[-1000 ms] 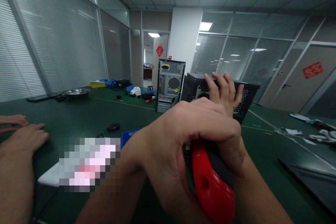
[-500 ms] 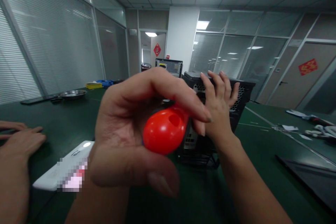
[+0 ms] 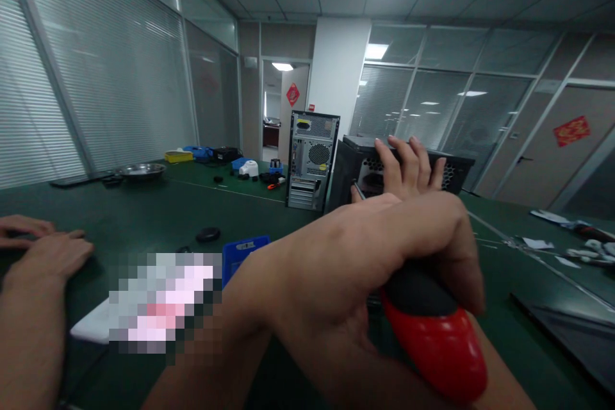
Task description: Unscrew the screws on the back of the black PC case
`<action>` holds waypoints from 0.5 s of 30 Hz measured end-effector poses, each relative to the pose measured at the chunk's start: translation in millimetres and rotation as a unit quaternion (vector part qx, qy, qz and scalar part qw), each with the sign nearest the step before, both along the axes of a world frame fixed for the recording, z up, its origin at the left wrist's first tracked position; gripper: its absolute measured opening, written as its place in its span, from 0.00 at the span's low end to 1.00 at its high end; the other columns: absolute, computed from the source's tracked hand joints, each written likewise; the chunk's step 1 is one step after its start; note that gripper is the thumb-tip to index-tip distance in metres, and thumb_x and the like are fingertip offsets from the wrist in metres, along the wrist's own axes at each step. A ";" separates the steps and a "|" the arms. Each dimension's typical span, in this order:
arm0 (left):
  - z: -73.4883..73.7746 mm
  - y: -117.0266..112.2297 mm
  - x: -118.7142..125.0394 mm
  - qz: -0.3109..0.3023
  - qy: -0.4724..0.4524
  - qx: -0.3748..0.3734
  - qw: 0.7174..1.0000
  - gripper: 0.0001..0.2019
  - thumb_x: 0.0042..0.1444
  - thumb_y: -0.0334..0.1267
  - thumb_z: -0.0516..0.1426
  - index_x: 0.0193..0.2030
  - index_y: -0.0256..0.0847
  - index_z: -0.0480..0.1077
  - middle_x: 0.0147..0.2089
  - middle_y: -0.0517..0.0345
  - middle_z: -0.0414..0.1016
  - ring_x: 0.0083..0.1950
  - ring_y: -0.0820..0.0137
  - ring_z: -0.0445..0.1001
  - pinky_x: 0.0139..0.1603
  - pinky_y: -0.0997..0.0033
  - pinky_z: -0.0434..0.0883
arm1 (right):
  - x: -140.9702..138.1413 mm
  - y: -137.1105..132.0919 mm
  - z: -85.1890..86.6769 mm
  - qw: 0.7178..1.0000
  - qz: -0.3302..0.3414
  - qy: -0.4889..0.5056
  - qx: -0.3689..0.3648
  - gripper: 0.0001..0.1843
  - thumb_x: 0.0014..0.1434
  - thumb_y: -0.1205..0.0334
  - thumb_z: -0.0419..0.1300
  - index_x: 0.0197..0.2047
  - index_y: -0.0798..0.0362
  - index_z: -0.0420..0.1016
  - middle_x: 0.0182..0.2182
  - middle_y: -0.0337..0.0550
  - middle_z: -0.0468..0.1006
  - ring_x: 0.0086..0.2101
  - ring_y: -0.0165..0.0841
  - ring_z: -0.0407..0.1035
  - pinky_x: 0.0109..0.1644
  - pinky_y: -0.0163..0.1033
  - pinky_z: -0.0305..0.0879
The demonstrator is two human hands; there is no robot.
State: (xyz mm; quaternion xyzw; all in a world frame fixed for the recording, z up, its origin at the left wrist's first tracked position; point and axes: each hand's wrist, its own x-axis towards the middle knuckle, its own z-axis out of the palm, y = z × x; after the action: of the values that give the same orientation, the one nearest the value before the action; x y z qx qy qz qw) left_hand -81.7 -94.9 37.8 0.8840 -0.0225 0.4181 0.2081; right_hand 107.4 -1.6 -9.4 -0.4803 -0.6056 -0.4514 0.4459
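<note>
We clasped the screwdriver [image 3: 435, 333] in our left hand [image 3: 350, 256], slanting forward-left toward the computer case [image 3: 365, 163] our spread right hand [image 3: 407, 173] touched.

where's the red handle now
In the head view, the red handle is at the lower right, held in the left hand, in front of the right forearm.

The green table [image 3: 158, 214] bears a black computer case [image 3: 346, 170] and a metal bowl [image 3: 141, 171].
</note>
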 end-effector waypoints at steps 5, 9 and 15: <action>3.4 4.6 3.4 -0.010 -0.061 0.017 0.998 0.20 0.61 0.59 0.60 0.46 0.44 0.76 0.40 0.54 0.79 0.54 0.57 0.78 0.49 0.63 0.79 | 0.7 -12.4 3.1 0.999 0.008 0.007 -0.046 0.32 0.73 0.48 0.39 0.73 0.52 0.59 0.68 0.38 0.47 0.71 0.37 0.40 0.75 0.61 0.36; 8.2 11.0 1.8 -0.009 -0.101 0.017 0.995 0.24 0.63 0.64 0.54 0.42 0.46 0.78 0.40 0.55 0.79 0.54 0.57 0.77 0.47 0.62 0.77 | 5.4 -8.2 2.8 0.999 0.014 0.001 -0.033 0.34 0.71 0.46 0.40 0.73 0.50 0.59 0.68 0.38 0.47 0.71 0.37 0.38 0.75 0.62 0.35; 13.3 7.6 -6.0 -0.005 -0.197 -0.034 0.980 0.24 0.65 0.63 0.53 0.34 0.46 0.76 0.32 0.60 0.71 0.37 0.67 0.73 0.44 0.63 0.74 | 6.5 -7.4 0.5 1.000 0.000 -0.004 -0.028 0.32 0.70 0.47 0.46 0.73 0.50 0.58 0.68 0.41 0.47 0.71 0.37 0.38 0.76 0.62 0.37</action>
State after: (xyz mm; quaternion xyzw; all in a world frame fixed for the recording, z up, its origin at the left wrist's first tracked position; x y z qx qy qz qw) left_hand -87.7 -87.3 51.1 0.7767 -0.0537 0.5833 0.2316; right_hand 113.8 -9.0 -8.9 -0.4906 -0.6202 -0.4360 0.4296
